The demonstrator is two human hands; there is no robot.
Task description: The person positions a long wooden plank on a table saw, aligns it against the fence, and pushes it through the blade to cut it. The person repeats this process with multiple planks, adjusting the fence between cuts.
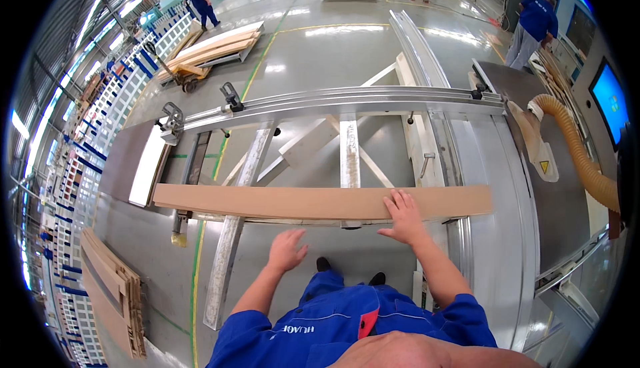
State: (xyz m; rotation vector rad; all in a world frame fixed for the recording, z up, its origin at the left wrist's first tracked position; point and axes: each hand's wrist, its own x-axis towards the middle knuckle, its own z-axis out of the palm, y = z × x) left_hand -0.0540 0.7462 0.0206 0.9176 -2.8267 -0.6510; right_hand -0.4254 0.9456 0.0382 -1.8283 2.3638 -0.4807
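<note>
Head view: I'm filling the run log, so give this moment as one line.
brown board: lies across metal bars | right hand: on board | left hand: open, apart from board

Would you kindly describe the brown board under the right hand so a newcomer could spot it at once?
Find the long silver rail crossing the picture. Between it and the person, the brown board lies roughly parallel, the right hand over its right half. Unlike the boards stacked at lower left, it lies across the metal beams.
</note>
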